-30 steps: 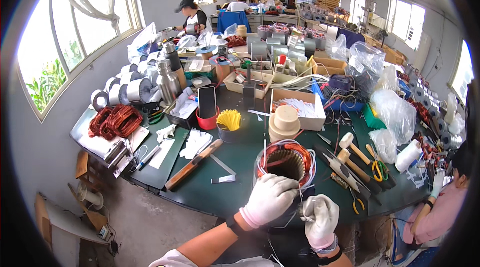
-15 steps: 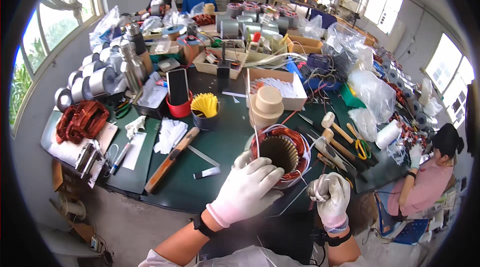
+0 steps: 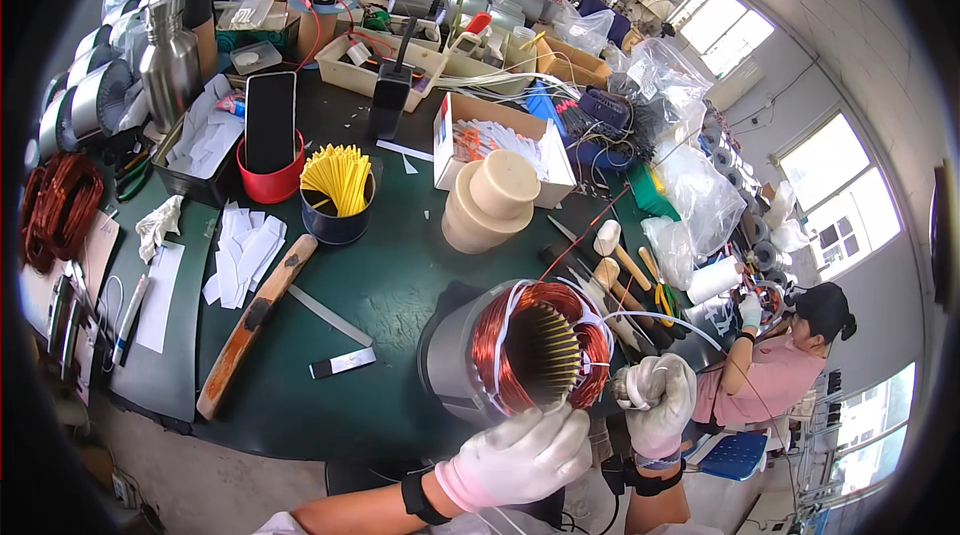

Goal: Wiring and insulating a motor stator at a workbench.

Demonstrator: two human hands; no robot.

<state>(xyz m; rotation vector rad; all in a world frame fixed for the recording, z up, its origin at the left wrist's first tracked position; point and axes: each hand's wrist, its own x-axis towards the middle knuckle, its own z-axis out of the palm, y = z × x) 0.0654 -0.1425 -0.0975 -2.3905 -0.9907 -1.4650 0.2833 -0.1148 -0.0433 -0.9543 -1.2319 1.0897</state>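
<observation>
A motor stator [image 3: 455, 355] lies on the bench in front of me, its open bore tilted toward me. Red-brown copper windings [image 3: 490, 340] ring the bore, bound with white lacing, and yellow slot liners show inside. My left hand [image 3: 525, 460], in a white glove, pinches white cord at the near rim of the windings; thin white strands trail below the hand. To the right of the stator my right hand [image 3: 658, 405], also gloved, is closed in a fist with greyed fingertips; what it holds is hidden. A white cord [image 3: 690, 322] arches rightward from the windings.
Beyond the stator stand a beige stepped block [image 3: 490, 203] and a box of paper strips [image 3: 555, 150]. Mallets and yellow-handled scissors [image 3: 655, 280] lie at right. A wooden stick [image 3: 255, 330] and a cup of yellow strips [image 3: 338, 190] are left. A co-worker [image 3: 765, 355] sits at right.
My view has shifted and tilted. My left hand has gone from the stator's left side to its near rim. The cord upright above the stator is gone from there; one now arches right.
</observation>
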